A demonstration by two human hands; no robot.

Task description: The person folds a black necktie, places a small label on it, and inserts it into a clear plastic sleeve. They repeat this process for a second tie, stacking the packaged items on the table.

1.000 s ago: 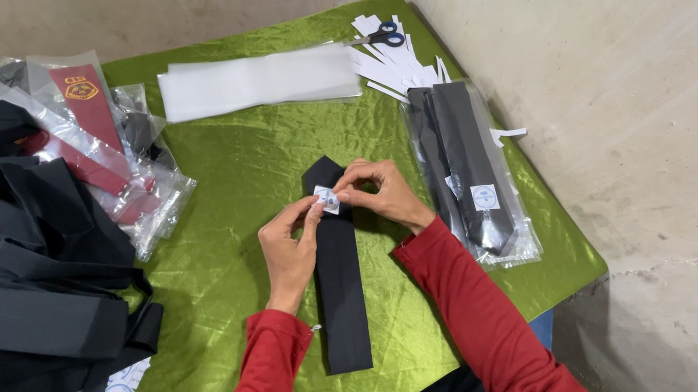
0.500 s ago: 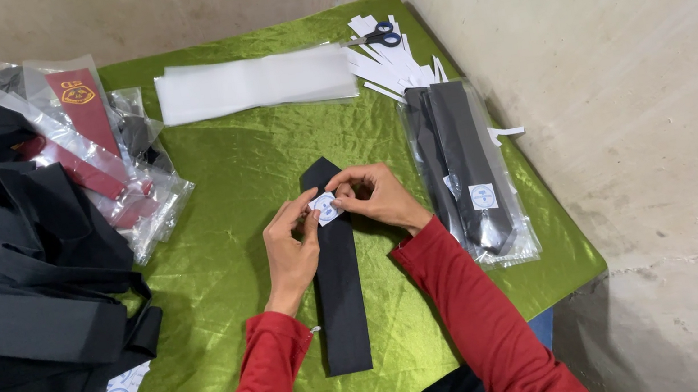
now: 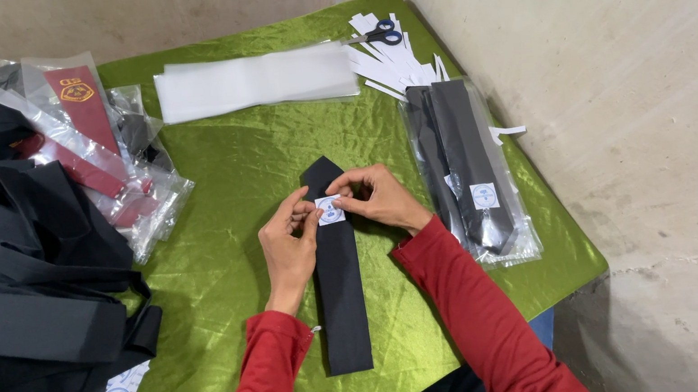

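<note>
on the shiny green satin-covered table [image 3: 220, 187] by a bare plaster wall, the flat black fabric tie [image 3: 340, 297] runs lengthwise away from the person, pointed end far, while the left hand [image 3: 288, 245] and right hand [image 3: 379, 199] pinch the small white round-printed square sticker [image 3: 330, 210] from both sides over its upper part.

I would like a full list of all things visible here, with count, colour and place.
black tie: one, black, flat at table middle
label: one, white with blue mark, on the black tie
bagged ties: a few, dark, clear bags, right side
loose ties: pile, black, left side
red ties: two or so, red, bagged, back left
clear bags: stack, whitish, back centre
scissors: one, black handles, back right
paper strips: several, white, under scissors
tablecloth: one, green
left hand: holds label edge
right hand: fingers on label
</note>
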